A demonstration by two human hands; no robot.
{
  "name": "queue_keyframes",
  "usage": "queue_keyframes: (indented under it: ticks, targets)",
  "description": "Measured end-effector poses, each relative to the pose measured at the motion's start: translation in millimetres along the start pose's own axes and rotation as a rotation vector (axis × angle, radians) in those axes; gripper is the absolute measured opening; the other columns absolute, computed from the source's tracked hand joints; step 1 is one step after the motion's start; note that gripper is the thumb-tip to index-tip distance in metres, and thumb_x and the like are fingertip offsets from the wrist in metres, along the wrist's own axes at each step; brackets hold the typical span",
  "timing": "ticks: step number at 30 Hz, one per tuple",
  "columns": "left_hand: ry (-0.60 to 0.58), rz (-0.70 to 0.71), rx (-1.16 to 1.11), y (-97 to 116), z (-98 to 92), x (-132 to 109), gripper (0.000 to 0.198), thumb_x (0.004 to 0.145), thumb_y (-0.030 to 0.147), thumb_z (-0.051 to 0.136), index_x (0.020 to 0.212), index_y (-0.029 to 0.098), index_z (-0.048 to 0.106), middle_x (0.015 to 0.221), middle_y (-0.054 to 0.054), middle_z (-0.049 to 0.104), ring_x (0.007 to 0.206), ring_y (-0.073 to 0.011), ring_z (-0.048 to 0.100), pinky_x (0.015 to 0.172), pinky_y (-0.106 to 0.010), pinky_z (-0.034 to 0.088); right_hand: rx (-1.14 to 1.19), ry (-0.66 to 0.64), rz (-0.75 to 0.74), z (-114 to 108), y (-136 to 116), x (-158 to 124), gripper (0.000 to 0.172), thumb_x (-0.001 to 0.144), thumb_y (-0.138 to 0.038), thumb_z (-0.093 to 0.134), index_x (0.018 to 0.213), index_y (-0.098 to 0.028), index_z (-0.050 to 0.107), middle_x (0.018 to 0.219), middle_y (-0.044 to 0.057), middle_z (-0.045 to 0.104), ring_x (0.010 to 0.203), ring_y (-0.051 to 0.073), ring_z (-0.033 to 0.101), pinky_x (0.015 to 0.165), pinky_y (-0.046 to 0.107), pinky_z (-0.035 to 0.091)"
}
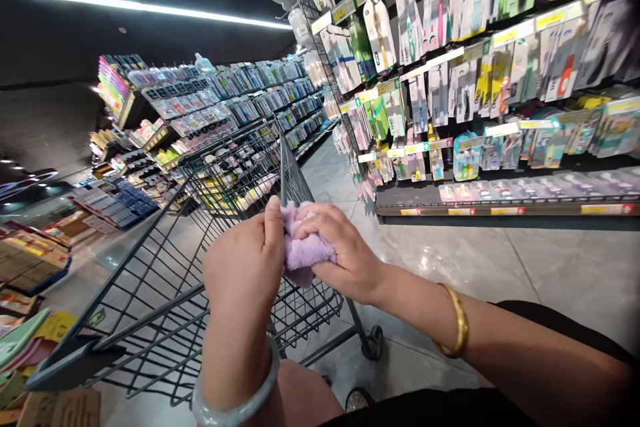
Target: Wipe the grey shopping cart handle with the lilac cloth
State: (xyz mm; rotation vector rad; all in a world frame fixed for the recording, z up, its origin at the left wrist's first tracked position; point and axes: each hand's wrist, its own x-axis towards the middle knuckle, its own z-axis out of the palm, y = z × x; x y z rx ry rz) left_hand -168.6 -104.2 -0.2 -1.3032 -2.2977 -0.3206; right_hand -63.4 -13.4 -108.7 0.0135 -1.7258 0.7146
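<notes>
A fluffy purple cloth point(311, 250) is bunched up between both hands, near the middle of the head view. My right hand point(345, 250) presses on it from the right with curled fingers. On its left side my left hand point(245, 257) is closed, thumb up, against the cloth's edge; its fingertips are hidden. Directly beneath and beyond the hands stands a dark wire shopping cart point(165, 280). A pale bangle circles my left wrist, and a gold-coloured one is on my right forearm.
Shelves of hanging toothbrush packs point(465, 93) rise at the right. Farther shelves point(260, 100) line the aisle at the back left. A cart wheel point(373, 343) rests on the tiled floor point(470, 260). Boxes point(60, 407) sit at the lower left.
</notes>
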Motion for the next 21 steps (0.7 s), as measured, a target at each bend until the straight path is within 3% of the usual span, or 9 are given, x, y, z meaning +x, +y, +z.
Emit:
queue_keyframes:
  ticks: [3,5,9,12,14,17,21]
  targets:
    - [-0.066,0.069,0.061,2,-3.1,-1,0.065,0.096,0.066,0.023,0.071,0.026,0.068,0.063,-0.006,0.067,0.052,-0.0210,0.052,0.052,-0.030,0.024,-0.006,-0.012,0.247,16,31,-21,0.039,0.072,-0.008,0.051,0.107,-0.027,0.055,0.116,0.005,0.058,0.119,0.021,0.054,0.108,0.045,0.046]
    - [-0.091,0.111,0.122,3,-3.4,-2,0.059,0.098,0.060,0.026,0.073,0.026,0.068,0.063,-0.005,0.067,0.054,-0.0214,0.054,0.052,-0.030,0.023,-0.023,-0.003,0.328,17,38,-26,0.040,0.071,-0.007,0.050,0.105,-0.027,0.055,0.115,0.005,0.057,0.116,0.021,0.055,0.107,0.046,0.047]
    - [-0.064,0.137,0.219,3,-2.5,-4,0.050,0.097,0.047,0.028,0.070,0.025,0.064,0.065,-0.006,0.067,0.057,-0.0227,0.057,0.052,-0.031,0.020,-0.046,0.100,0.146,6,7,-16,0.048,0.073,-0.007,0.054,0.115,-0.030,0.053,0.124,0.005,0.055,0.128,0.022,0.049,0.115,0.047,0.041]
    - [-0.091,0.136,0.194,-3,-2.9,-5,0.049,0.097,0.048,0.027,0.069,0.027,0.061,0.064,-0.005,0.066,0.059,-0.0228,0.057,0.052,-0.030,0.021,-0.093,0.027,-0.025,1,-10,-9,0.049,0.075,-0.010,0.060,0.119,-0.030,0.052,0.126,0.006,0.054,0.130,0.023,0.048,0.115,0.046,0.041]
    - [-0.094,0.130,0.205,-6,-3.9,-7,0.049,0.096,0.048,0.026,0.066,0.026,0.057,0.062,-0.005,0.064,0.058,-0.0227,0.056,0.052,-0.030,0.022,-0.131,-0.013,-0.029,0,-6,-8,0.047,0.075,-0.010,0.061,0.118,-0.029,0.053,0.128,0.007,0.054,0.130,0.024,0.048,0.115,0.046,0.041]
    - [-0.073,0.130,0.250,-9,-5.2,-10,0.048,0.095,0.046,0.023,0.062,0.025,0.052,0.059,-0.005,0.062,0.055,-0.0227,0.054,0.052,-0.031,0.022,-0.133,0.043,0.064,1,5,-6,0.050,0.075,-0.005,0.057,0.118,-0.029,0.054,0.128,0.005,0.056,0.132,0.023,0.047,0.117,0.048,0.039]
    - [-0.055,0.125,0.274,-8,-3.8,-11,0.046,0.094,0.045,0.022,0.064,0.026,0.051,0.059,-0.005,0.062,0.054,-0.0236,0.053,0.052,-0.031,0.020,-0.056,0.103,-0.005,-5,-10,6,0.054,0.074,-0.003,0.056,0.120,-0.031,0.052,0.129,0.002,0.056,0.134,0.020,0.047,0.120,0.045,0.036]
